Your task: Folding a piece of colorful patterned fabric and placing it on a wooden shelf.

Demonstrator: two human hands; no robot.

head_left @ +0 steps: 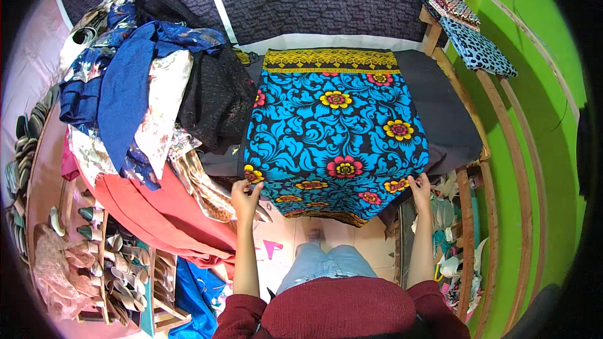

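A patterned cloth point(342, 116), black with turquoise leaves, red and yellow flowers and a yellow border, lies over a dark padded tabletop point(449, 110). Its near part hangs down over the front edge. At the cloth's left side, by a yellow flower, my left hand point(245, 199) pinches the fabric between thumb and fingers. My right hand point(420, 191) grips the opposite side, at about the same height. Between the two hands the fabric is spread fairly flat, and the hanging end sags toward my knees.
Left of the cloth is a heap of blue, white floral and black lace garments point(125, 88); a coral cloth point(163, 213) hangs below. Shelves of shoe-shaped pieces point(125, 270) stand at lower left. Folded printed fabrics point(474, 44) rest on a wooden rack point(509, 119) at right.
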